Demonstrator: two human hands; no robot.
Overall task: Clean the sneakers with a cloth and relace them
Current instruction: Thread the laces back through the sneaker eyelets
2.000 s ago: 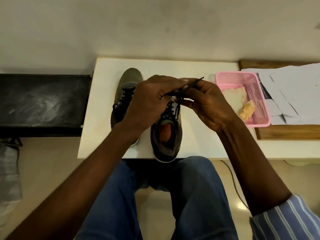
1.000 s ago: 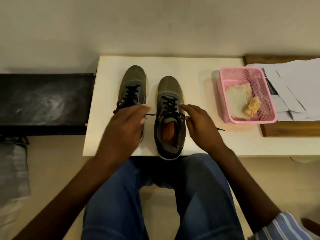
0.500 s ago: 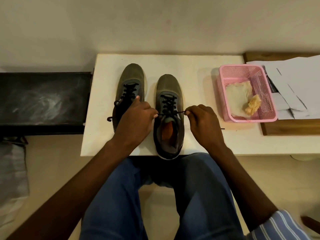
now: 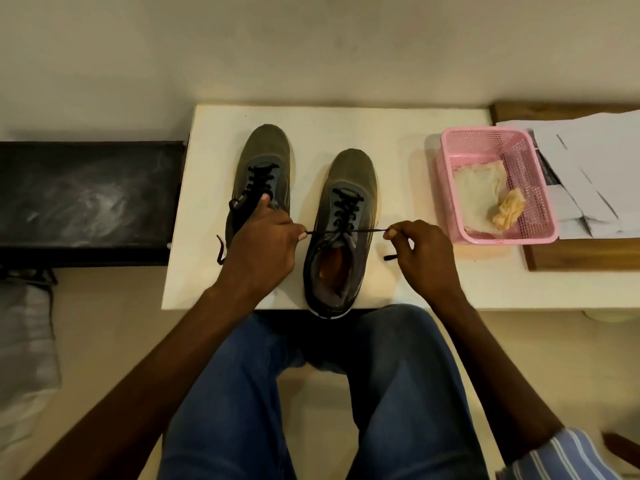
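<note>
Two grey-olive sneakers stand side by side, toes away from me, on a white table (image 4: 408, 292). The left sneaker (image 4: 268, 157) is laced in black, and my left hand (image 4: 261, 247) covers its heel half. The right sneaker (image 4: 349, 188) sits nearer the front edge, its orange insole showing. A black lace (image 4: 346, 232) runs taut across its top eyelets. My left hand pinches one end of it and my right hand (image 4: 422, 258) pinches the other, whose tip sticks out below the fingers. A folded pale cloth (image 4: 479, 192) and a crumpled yellow cloth (image 4: 507, 213) lie in the basket.
A pink plastic basket (image 4: 540, 188) stands right of the sneakers. Beyond it white papers (image 4: 595, 168) lie on a wooden board (image 4: 571, 258). A black bench (image 4: 86, 199) adjoins the table's left side. My knees in blue jeans are under the front edge.
Both hands came down from above the right sneaker, where they worked the lace together. They have since moved apart to either side, drawing the lace tight across the top eyelets.
</note>
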